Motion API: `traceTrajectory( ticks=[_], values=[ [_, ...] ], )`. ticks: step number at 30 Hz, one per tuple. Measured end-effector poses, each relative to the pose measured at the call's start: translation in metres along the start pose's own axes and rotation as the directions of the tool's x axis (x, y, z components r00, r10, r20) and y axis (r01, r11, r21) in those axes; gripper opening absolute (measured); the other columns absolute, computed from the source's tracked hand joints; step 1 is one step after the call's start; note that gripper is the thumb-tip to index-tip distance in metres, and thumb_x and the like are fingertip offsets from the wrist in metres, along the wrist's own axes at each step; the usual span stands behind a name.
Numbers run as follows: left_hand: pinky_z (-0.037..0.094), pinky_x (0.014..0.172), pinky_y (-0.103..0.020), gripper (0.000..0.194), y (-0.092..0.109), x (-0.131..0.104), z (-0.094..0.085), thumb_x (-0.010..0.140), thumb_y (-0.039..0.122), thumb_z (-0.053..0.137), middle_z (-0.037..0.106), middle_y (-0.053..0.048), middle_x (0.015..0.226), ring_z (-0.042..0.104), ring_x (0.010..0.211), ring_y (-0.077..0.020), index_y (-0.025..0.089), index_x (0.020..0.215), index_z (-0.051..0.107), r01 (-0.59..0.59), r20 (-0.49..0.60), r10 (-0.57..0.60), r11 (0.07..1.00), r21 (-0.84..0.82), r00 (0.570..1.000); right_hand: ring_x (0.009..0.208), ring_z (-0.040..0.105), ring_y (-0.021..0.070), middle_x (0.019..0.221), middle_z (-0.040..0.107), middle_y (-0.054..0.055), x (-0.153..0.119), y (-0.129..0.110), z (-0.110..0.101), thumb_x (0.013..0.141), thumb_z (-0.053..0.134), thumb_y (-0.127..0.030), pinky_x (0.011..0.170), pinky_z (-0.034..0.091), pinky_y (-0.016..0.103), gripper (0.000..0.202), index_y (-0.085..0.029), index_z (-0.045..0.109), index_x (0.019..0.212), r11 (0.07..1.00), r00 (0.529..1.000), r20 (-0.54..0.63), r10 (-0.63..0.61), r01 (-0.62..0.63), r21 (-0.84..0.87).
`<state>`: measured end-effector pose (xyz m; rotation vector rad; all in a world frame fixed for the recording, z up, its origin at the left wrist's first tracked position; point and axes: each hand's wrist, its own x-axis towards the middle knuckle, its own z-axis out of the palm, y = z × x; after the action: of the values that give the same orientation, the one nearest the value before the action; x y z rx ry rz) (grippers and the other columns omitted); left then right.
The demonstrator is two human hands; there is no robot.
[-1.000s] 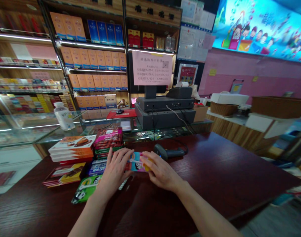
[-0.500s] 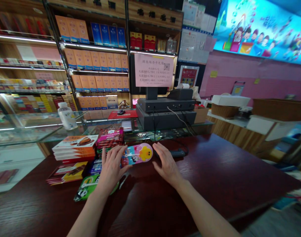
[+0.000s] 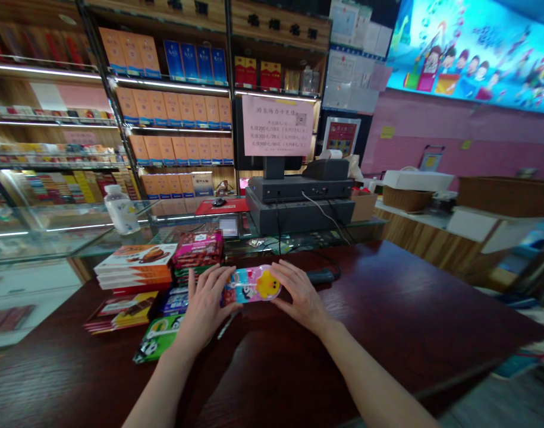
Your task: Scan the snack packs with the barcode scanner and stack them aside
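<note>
Between my hands, above the dark red table, is a lollipop pack [image 3: 249, 289] with a yellow duck-shaped candy and a panda print. My left hand [image 3: 204, 300] is closed on its left end, thumb below and fingers above. At the duck end, my right hand [image 3: 301, 295] grips the rounded edge the same way. Under and beside my left wrist lies a green panda pack [image 3: 158, 339], partly covered. Blue packets [image 3: 173, 301] lie behind it. Left of these are stacked chocolate boxes [image 3: 131, 309], white-and-orange boxes [image 3: 135, 264] and dark pink packets [image 3: 198, 246].
A black handheld device [image 3: 320, 277] with a cable lies just behind my right hand. Beyond the table [image 3: 387, 333], a cash register [image 3: 301, 205] stands on a glass counter, with a bottle [image 3: 120, 209] to its left. Stocked shelves rise behind.
My right hand has moved in and closed on the duck end of the lollipop pack. The pack and my left hand have shifted slightly right and nearer to me.
</note>
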<state>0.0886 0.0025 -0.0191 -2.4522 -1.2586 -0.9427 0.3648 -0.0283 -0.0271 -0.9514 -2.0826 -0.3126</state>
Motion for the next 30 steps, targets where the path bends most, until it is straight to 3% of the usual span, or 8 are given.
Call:
traceTrajectory(
  ticks=[8, 12, 16, 20, 24, 30],
  values=[
    [0.009, 0.120, -0.068, 0.077, -0.003, 0.000, 0.002, 0.082, 0.036, 0.073, 0.059, -0.009, 0.141, 0.052, 0.131, -0.0312, 0.031, 0.150, 0.037, 0.001, 0.010, -0.001, 0.999, -0.048, 1.000, 0.139, 0.048, 0.0269, 0.147, 0.054, 0.012, -0.004, 0.000, 0.000, 0.094, 0.065, -0.026, 0.115, 0.042, 0.050, 0.056, -0.028, 0.047, 0.147, 0.993, 1.000, -0.006, 0.025, -0.024, 0.114],
    [0.012, 0.121, -0.065, 0.073, -0.004, -0.001, 0.003, 0.086, 0.040, 0.068, 0.060, -0.009, 0.141, 0.057, 0.129, -0.0282, 0.030, 0.150, 0.034, 0.030, 0.032, -0.025, 0.988, -0.149, 0.999, 0.134, 0.054, 0.0253, 0.145, 0.055, 0.012, -0.005, -0.001, 0.002, 0.094, 0.065, -0.029, 0.113, 0.045, 0.045, 0.047, -0.027, 0.055, 0.140, 0.949, 0.986, -0.011, 0.167, -0.158, 0.271],
    [0.019, 0.122, -0.061, 0.054, -0.002, 0.000, 0.004, 0.090, 0.047, 0.063, 0.061, -0.007, 0.141, 0.060, 0.128, -0.0252, 0.030, 0.137, 0.043, 0.071, 0.045, -0.061, 0.960, -0.271, 0.997, 0.131, 0.056, 0.0241, 0.140, 0.060, 0.010, -0.006, -0.003, 0.006, 0.094, 0.064, -0.033, 0.113, 0.045, 0.043, 0.041, -0.027, 0.059, 0.135, 0.867, 0.955, 0.006, 0.296, -0.271, 0.419],
    [0.022, 0.121, -0.062, 0.045, 0.000, 0.001, 0.002, 0.088, 0.051, 0.065, 0.064, -0.006, 0.137, 0.062, 0.125, -0.0258, 0.029, 0.125, 0.050, 0.118, 0.019, -0.118, 0.936, -0.332, 0.993, 0.128, 0.058, 0.0240, 0.135, 0.064, 0.008, -0.003, -0.005, 0.009, 0.093, 0.065, -0.036, 0.112, 0.045, 0.042, 0.039, -0.026, 0.062, 0.130, 0.799, 0.922, 0.033, 0.386, -0.352, 0.487],
    [0.022, 0.121, -0.062, 0.041, -0.001, 0.002, 0.001, 0.090, 0.048, 0.064, 0.062, -0.007, 0.139, 0.060, 0.127, -0.0257, 0.029, 0.124, 0.052, 0.099, 0.013, -0.101, 0.926, -0.363, 0.995, 0.123, 0.062, 0.0240, 0.132, 0.067, 0.007, -0.001, -0.008, 0.008, 0.093, 0.063, -0.040, 0.106, 0.050, 0.039, 0.038, -0.026, 0.065, 0.128, 0.723, 0.879, 0.079, 0.470, -0.435, 0.537],
    [0.049, 0.105, -0.040, 0.028, 0.000, 0.006, -0.004, 0.101, 0.038, 0.045, 0.067, -0.006, 0.124, 0.063, 0.118, -0.0200, 0.027, 0.121, 0.061, 0.066, 0.000, -0.076, 0.876, -0.478, 0.997, 0.109, 0.069, 0.0233, 0.123, 0.071, 0.007, -0.002, -0.003, 0.010, 0.096, 0.056, -0.045, 0.095, 0.055, 0.037, 0.038, -0.024, 0.065, 0.127, 0.651, 0.815, 0.091, 0.572, -0.519, 0.554]
  ],
)
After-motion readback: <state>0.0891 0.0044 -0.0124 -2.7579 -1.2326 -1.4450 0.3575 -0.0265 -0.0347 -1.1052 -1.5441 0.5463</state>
